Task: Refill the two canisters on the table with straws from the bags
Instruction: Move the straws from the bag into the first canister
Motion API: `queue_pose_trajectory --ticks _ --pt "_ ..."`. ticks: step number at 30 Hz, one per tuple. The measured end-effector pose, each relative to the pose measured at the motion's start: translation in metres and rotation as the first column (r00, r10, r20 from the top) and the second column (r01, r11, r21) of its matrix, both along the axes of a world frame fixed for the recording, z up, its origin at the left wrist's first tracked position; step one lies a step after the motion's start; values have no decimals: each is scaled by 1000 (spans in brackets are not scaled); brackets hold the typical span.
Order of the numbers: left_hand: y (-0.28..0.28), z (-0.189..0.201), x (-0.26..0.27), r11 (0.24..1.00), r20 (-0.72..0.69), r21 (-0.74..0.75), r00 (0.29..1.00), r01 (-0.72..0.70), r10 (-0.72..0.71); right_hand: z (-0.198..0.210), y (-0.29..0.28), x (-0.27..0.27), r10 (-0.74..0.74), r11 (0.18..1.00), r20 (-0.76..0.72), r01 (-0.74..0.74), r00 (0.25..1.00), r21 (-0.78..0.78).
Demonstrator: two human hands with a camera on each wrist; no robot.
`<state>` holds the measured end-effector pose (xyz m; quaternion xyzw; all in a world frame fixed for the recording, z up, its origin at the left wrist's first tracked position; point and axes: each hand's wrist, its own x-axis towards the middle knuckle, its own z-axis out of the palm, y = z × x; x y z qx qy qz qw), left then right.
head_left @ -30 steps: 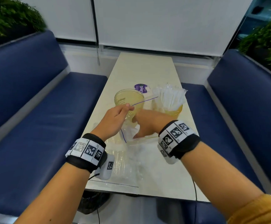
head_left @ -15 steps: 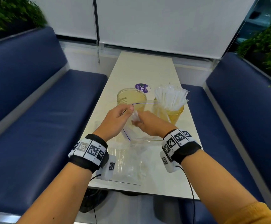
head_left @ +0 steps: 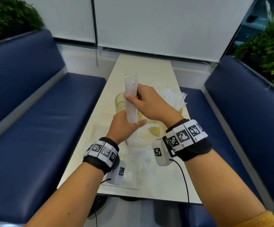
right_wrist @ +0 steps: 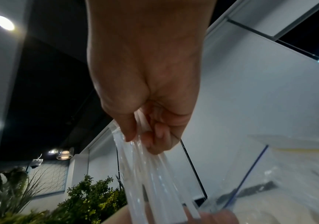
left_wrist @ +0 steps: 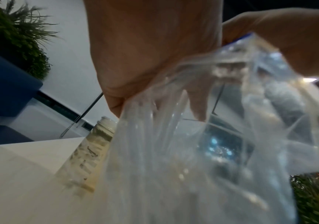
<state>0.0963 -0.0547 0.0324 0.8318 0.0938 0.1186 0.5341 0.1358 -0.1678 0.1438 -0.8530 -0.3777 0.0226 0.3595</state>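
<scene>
My right hand (head_left: pixel 142 102) grips a bundle of clear-wrapped straws (head_left: pixel 130 89) and holds it upright above the table; the right wrist view shows the fingers (right_wrist: pixel 155 133) curled round the bundle (right_wrist: pixel 145 174). Below it my left hand (head_left: pixel 124 126) holds the clear zip bag (left_wrist: pixel 202 151) around the bundle's lower end. Behind the bundle stands the yellowish left canister (head_left: pixel 119 100), with no straws showing in it. The right canister (head_left: pixel 181 110) is packed with white straws (head_left: pixel 173 99).
Another clear bag (head_left: pixel 133 169) lies flat on the white table (head_left: pixel 142 71) near its front edge. Blue benches (head_left: pixel 34 128) (head_left: pixel 239 120) run along both sides. Plants (head_left: pixel 272 54) stand behind the benches. The table's far half is bare.
Both hands were low at the bag's mouth before. My right hand has since risen with a bundle of straws out of the bag, while my left hand stays low on the bag.
</scene>
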Motion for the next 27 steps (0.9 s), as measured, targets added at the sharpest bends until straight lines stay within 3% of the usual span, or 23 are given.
queue_pose_trajectory --ticks 6,9,12,15,17,19,21,23,27 --pt "-5 -1 2 1000 30 -22 999 12 -11 -15 -2 2 -14 994 -89 24 996 105" --pt "-8 -1 0 1000 -1 -6 1000 3 -3 -6 -3 5 -74 973 45 63 996 220" --pt "-10 2 -2 1000 -18 25 1000 11 -10 19 1 7 -153 919 309 20 939 395" --pt "-12 5 1 999 -32 42 999 -12 13 25 15 3 -12 983 544 -90 839 160" --pt "-11 4 4 998 -4 60 1000 -24 24 10 24 -1 82 993 571 -16 817 -119" --pt "-11 3 5 987 8 158 1000 0 -2 -11 26 -1 116 948 554 75 824 -310" --pt "-14 5 6 970 7 242 1000 7 -9 -28 25 -1 119 930 528 92 841 -356" --pt "-18 8 3 977 12 210 1000 -28 26 -39 24 -3 142 931 489 52 861 -362" --pt "-18 8 -1 994 46 -83 996 -70 74 -51 19 -9 143 948 412 -5 900 -318"
